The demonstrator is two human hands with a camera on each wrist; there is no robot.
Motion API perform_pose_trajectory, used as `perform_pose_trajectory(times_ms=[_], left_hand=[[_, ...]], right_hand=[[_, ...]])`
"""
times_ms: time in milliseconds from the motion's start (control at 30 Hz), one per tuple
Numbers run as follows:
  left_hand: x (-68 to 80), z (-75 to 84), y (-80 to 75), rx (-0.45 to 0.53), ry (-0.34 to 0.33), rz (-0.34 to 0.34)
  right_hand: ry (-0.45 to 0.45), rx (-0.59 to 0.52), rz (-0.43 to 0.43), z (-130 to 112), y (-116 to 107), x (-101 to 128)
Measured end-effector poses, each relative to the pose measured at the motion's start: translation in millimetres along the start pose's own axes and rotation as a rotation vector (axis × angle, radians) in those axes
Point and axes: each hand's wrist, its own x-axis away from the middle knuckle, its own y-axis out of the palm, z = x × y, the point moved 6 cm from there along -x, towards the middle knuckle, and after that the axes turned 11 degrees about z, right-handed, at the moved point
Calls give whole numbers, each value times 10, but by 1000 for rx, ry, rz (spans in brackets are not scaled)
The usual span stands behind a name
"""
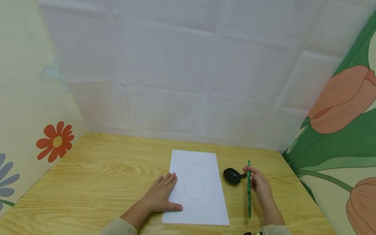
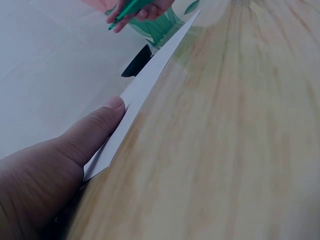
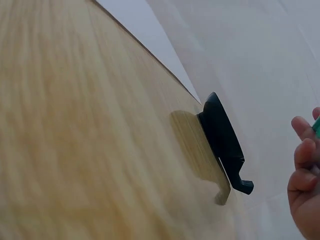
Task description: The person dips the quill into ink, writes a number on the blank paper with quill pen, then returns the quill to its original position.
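A white sheet of paper (image 1: 205, 209) lies on the table with a thin-lined figure like a 6 drawn on it. My left hand (image 1: 161, 194) rests flat on the paper's left edge, fingers extended and thumb spread; the left wrist view shows the thumb (image 2: 97, 127) lying on the sheet. To the right of the paper, my right hand (image 1: 262, 189) pinches a slim green pen (image 1: 249, 195) between thumb and fingertips, raised above the table. Just left of that hand sits a glossy black oval object (image 1: 232, 176) with a short bent handle, its kind unclear.
The wood-grain table (image 1: 117, 163) meets a creased white sheet (image 1: 167, 65) at the back. Printed panels stand on both sides, with a red flower (image 1: 57, 141) on the left and large tulips (image 1: 340, 101) on the right.
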Motion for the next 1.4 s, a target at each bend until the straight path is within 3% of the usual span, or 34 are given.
perform_pose_trajectory(times_ms=[233, 500, 767, 1133, 1400], left_hand=[[-6, -3, 5, 0, -1, -6], [-14, -7, 3, 5, -4, -4], [-16, -21, 16, -9, 0, -11], [-16, -21, 17, -13, 10, -2], [-4, -14, 17, -15, 11, 1]], right_hand=[[28, -10, 29, 41, -23, -5], [-23, 155, 19, 98, -20, -46], [-23, 106, -32, 195, -23, -66], [-41, 156, 25, 299, -31, -133], [-69, 312, 39, 294, -49, -148]])
